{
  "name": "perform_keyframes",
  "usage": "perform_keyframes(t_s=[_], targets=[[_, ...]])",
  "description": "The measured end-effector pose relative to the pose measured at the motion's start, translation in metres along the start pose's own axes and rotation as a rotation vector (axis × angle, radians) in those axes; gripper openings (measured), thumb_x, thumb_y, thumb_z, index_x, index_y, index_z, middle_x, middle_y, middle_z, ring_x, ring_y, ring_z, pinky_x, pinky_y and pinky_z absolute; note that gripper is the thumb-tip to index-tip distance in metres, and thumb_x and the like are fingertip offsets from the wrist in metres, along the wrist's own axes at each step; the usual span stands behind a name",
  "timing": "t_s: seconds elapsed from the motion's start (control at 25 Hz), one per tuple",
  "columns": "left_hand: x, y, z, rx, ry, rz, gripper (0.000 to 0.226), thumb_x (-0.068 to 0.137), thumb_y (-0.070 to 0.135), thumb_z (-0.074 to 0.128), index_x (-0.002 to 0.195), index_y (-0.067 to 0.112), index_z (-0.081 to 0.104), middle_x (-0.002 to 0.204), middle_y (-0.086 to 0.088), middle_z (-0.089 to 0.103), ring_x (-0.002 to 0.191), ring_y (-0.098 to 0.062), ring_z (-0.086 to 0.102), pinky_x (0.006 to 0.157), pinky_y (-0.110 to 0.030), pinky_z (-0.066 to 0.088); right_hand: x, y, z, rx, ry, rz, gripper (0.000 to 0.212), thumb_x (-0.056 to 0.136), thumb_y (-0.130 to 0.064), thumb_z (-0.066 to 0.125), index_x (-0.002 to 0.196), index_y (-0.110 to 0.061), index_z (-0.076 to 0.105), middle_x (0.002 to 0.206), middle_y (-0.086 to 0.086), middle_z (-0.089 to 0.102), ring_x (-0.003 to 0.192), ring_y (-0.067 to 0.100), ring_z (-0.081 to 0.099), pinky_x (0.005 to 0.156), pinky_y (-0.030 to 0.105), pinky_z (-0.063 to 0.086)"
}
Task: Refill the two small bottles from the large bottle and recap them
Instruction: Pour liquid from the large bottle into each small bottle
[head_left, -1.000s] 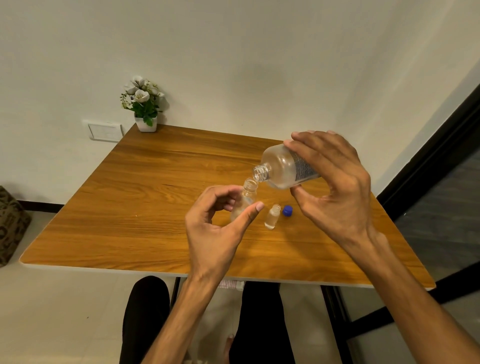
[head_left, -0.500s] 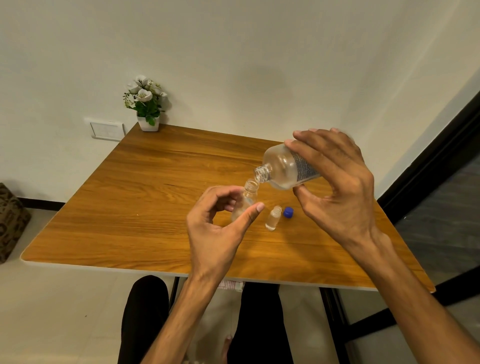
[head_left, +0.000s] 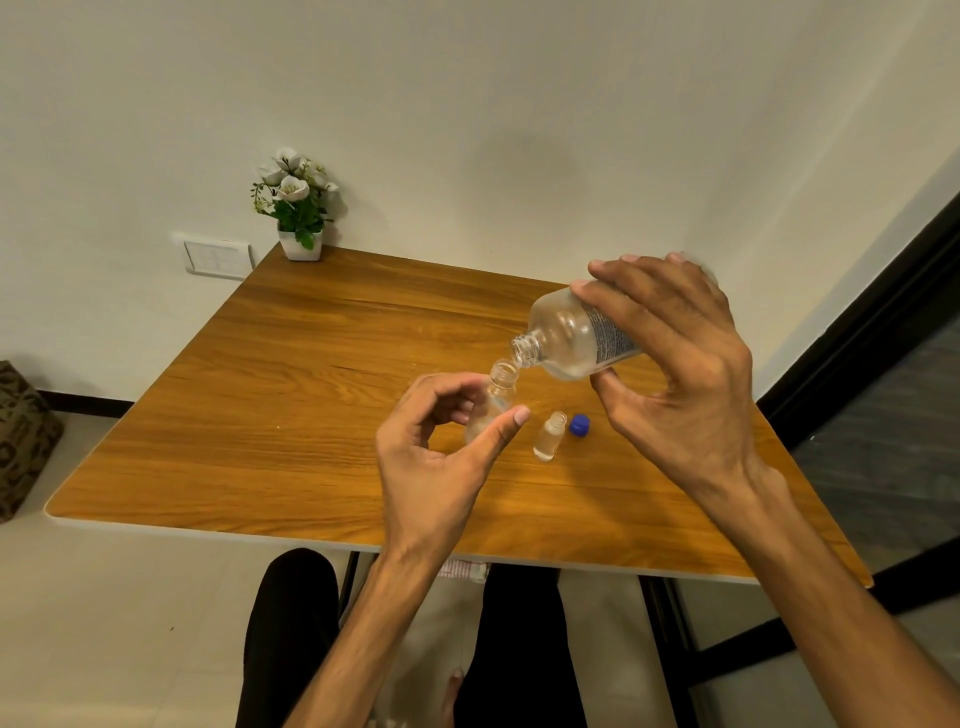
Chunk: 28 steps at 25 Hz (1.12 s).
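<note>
My right hand (head_left: 680, 374) grips the large clear bottle (head_left: 569, 335), tipped so its uncapped mouth points down and left. Just under that mouth is the open neck of a small clear bottle (head_left: 500, 387), held a little above the wooden table (head_left: 291, 395) between the thumb and fingers of my left hand (head_left: 441, 457). A second small bottle (head_left: 549, 435) stands upright and uncapped on the table to the right of my left thumb. A blue cap (head_left: 580, 425) lies beside it.
A small white pot of white flowers (head_left: 296, 208) stands at the table's far left corner against the wall. A wall socket plate (head_left: 217, 257) sits left of it. My legs show under the table's near edge.
Both hands and bottles hold almost the same pose. The large bottle stays tipped over the small bottle's neck.
</note>
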<state>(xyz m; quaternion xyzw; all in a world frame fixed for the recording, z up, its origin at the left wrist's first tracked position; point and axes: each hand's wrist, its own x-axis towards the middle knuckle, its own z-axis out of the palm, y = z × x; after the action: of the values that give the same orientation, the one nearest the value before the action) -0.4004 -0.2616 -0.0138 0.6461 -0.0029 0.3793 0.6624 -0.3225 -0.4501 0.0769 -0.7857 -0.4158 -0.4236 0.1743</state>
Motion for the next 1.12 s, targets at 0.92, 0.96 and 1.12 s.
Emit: perform_keyframes(t_s=[0.92,0.96,1.12], targets=[[-0.0028,-0.0006,0.0028,-0.014,0.005,-0.004,0.037,0.071,0.018,0.096,0.101,0.017,0.075,0.093,-0.002,0.074,0.085,-0.016,0.067,0.078,-0.021,0.053,0.0024,0.0005,-0.0042,-0.023,-0.003,-0.018,0.058,0.081,0.001,0.081,0.137,-0.006,0.069,0.145,0.011,0.065,0.139,0.032,0.057,0.122,0.053,0.038],[-0.0028,-0.0009,0.0025,-0.010,0.003,-0.003,0.037,0.071,0.017,0.096,0.101,0.016,0.075,0.094,-0.002,0.074,0.085,-0.017,0.068,0.079,-0.021,0.053,0.0026,0.0005,-0.0043,-0.024,-0.005,-0.020,0.058,0.081,0.001,0.080,0.137,-0.006,0.068,0.145,0.011,0.065,0.139,0.032,0.057,0.122,0.053,0.038],[-0.0029,-0.0007,0.0014,-0.008,0.003,-0.003,0.037,0.071,0.019,0.095,0.102,0.015,0.076,0.096,-0.003,0.074,0.087,-0.019,0.068,0.079,-0.021,0.054,0.0044,0.0004,-0.0047,-0.029,-0.001,-0.026,0.058,0.080,0.002,0.080,0.136,-0.006,0.069,0.144,0.012,0.066,0.138,0.034,0.059,0.121,0.056,0.040]])
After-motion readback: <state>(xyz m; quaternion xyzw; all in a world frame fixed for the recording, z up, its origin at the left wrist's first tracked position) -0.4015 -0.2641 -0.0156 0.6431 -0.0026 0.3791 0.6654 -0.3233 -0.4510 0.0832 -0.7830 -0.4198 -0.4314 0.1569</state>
